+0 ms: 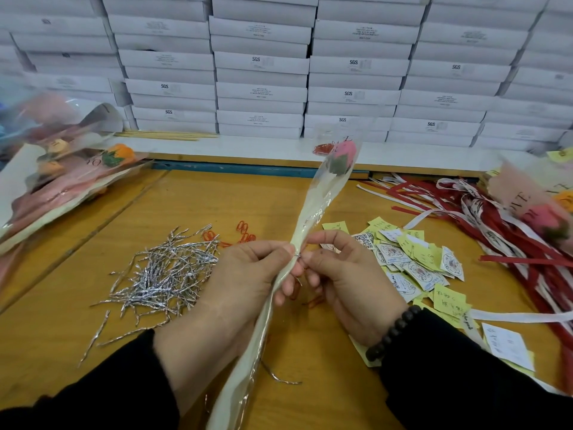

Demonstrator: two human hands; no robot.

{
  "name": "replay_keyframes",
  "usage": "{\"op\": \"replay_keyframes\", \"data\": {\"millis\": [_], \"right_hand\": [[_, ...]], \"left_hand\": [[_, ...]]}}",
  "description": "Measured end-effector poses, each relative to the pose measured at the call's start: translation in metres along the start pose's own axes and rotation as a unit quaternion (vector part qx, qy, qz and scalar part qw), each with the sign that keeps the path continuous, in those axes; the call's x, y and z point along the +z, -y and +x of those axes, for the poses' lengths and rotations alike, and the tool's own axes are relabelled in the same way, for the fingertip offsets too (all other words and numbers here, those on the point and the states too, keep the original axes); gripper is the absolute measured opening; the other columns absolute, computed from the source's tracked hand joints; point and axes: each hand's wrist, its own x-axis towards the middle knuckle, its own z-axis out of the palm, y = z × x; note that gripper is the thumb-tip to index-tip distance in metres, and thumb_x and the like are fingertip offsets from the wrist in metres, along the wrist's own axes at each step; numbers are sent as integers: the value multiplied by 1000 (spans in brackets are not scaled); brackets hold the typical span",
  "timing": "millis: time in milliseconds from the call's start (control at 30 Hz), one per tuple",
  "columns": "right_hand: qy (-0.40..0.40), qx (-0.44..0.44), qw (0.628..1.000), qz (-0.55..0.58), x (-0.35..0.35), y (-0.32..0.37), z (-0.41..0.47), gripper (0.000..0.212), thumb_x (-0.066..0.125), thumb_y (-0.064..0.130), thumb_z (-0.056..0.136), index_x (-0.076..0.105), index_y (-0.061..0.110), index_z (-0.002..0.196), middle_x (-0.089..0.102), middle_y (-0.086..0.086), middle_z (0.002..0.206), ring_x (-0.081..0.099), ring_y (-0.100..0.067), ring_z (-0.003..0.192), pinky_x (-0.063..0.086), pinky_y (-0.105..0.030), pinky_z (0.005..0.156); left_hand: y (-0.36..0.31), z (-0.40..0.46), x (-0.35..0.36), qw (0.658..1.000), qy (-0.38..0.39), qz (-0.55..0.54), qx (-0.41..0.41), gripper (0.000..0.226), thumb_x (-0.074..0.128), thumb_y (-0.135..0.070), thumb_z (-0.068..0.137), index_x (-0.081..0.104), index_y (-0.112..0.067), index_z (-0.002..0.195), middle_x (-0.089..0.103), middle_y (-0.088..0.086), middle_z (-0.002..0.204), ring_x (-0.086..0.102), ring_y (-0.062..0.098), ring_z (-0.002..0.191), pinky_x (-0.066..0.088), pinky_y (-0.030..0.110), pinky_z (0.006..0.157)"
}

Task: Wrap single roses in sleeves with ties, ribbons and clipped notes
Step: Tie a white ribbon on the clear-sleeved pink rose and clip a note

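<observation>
Clear plastic forms the sleeve (pixel 313 212) that slants up over the wooden table (pixel 217 206), with a pink rose (pixel 343 156) at its upper end. The left hand (pixel 245 274) curls round the gathered sleeve at mid-length, gripping it. The right hand (pixel 338 274) pinches a silver twist tie (pixel 297 256) that sits around the sleeve right where the two hands meet — thumb and forefinger closed on its end, as far as the small wire can be made out.

Left of the hands lies a loose heap of silver ties (pixel 164 271), with red paper clips (pixel 245 234) just behind it. Right of the hands is a scatter of yellow and white notes (pixel 412 262), and beyond them a tangle of red and white ribbons (pixel 483 218). Finished wrapped roses (pixel 71 172) lie at the far left — blurred. White boxes (pixel 260 72) are stacked along the back.
</observation>
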Motion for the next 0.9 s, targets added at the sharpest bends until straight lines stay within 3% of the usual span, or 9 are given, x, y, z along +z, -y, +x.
{"op": "replay_keyframes", "data": {"millis": [100,167,267,333,467,600,733,800,900], "right_hand": [[0,51,997,56,2,3,0,19,51,-8,86,49,9,93,57,-6,55,45,-9,39,35,-18,40],[-20,-4,997,-74,3,3,-2,12,54,0,88,51,12,89,59,-3,62,50,-8,44,41,-19,43],[-54,-151,925,-345,4,0,-5,19,62,9,85,53,24,79,55,8,79,51,-2,58,44,-19,53],[-43,-207,879,-427,6,-1,-6,30,63,4,82,49,30,75,50,13,87,50,-4,65,40,-15,54],[-61,-297,809,-504,6,-4,-9,18,62,6,82,55,22,81,50,11,84,48,-7,69,42,-20,62],[-66,-340,759,-551,5,0,-11,7,61,5,82,59,11,81,54,0,76,51,-18,66,47,-37,59],[-73,-399,694,-595,3,3,-11,7,62,10,80,63,7,73,58,-4,69,54,-23,57,47,-32,50],[-71,-407,685,-600,2,2,-11,9,61,12,81,65,7,73,59,-5,69,55,-23,57,47,-31,51],[-44,-381,729,-567,1,2,-10,12,59,12,82,66,6,76,59,-5,71,56,-22,62,49,-36,55]], "left_hand": [[0,0,1,1000,-6,16,11,34,56,-7,89,71,-9,58,54,6,45,39,9,31,33,15,33],[0,0,1,999,-21,25,16,34,58,-7,88,71,-10,57,54,7,45,39,10,30,33,15,33],[-2,2,-1,998,-56,13,19,31,59,-6,87,69,-8,58,56,10,47,38,12,31,33,15,33],[-2,3,-2,998,-65,5,18,26,59,-6,87,68,-4,63,55,10,46,38,12,30,33,15,33],[-1,1,1,999,-51,-1,12,33,59,-8,87,69,-5,56,54,14,49,39,13,31,34,16,33],[-1,-2,3,999,-40,-8,0,35,58,-10,87,68,-6,54,51,12,45,38,12,30,34,15,32],[-2,-3,4,999,-38,-15,-9,35,58,-10,88,67,-4,54,51,11,44,38,12,30,34,14,33],[-2,-3,4,999,-36,-22,-14,35,58,-10,87,67,-3,54,51,12,44,38,12,30,34,14,33],[-3,-3,4,999,-32,-27,-17,32,57,-9,87,66,-2,58,52,11,44,39,12,29,35,15,32]]}}
